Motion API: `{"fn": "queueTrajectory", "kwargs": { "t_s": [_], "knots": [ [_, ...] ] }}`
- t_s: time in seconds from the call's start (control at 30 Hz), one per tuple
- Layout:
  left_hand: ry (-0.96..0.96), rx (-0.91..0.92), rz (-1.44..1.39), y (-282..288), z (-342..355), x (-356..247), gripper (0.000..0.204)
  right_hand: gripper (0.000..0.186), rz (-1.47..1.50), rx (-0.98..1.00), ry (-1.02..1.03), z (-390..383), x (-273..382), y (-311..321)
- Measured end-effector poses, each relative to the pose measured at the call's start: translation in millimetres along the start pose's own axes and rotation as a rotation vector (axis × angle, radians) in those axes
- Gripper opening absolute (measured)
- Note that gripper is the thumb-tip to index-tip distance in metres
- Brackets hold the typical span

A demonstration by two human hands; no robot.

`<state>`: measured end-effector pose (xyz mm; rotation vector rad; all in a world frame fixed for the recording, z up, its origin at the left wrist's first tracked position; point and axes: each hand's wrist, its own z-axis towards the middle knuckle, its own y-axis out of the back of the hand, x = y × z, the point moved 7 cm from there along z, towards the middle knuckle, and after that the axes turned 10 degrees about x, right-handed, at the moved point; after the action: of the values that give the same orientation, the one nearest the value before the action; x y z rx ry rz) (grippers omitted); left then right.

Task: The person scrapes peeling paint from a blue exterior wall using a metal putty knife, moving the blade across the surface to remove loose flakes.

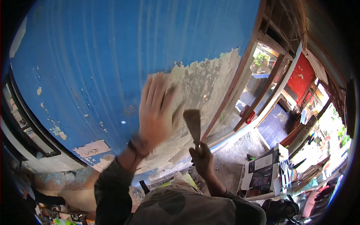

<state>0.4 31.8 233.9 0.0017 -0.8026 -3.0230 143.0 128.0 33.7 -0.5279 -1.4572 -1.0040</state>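
My left hand [155, 108] is raised before the wall, its fingers stretched out and somewhat blurred by motion. Nothing is in it; whether the palm touches the wall I cannot tell. My right hand [202, 159] is closed round the handle of a putty knife [193, 122], whose wide flat blade points upward, beside the left fingers. The wall [112, 56] has blue paint, with a large bare patch [204, 80] of grey and cream plaster where the paint is gone. Ragged paint edges run along the top of that patch.
A dark-framed window [33, 138] is set at the left. To the right stand a wooden door frame [258, 86] and a cardboard box [262, 170] on the rough floor [228, 157]. Assorted clutter lies at the lower left and lower right.
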Motion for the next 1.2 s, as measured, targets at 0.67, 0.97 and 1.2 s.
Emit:
{"fn": "queueTrajectory", "kwargs": {
  "t_s": [0.67,0.97,1.2],
  "knots": [
    [-0.177,0.078,0.450,-3,-10,49,0.049,0.027,-0.141,-0.757,1.153,30,132,52],
    [-0.177,0.137,0.486,-6,-13,52,0.052,0.022,-0.040,-0.404,0.701,74,115,17],
    [-0.190,0.131,0.405,-3,-13,50,0.051,0.026,-0.313,-0.365,0.589,93,107,-4]
  ]
}}
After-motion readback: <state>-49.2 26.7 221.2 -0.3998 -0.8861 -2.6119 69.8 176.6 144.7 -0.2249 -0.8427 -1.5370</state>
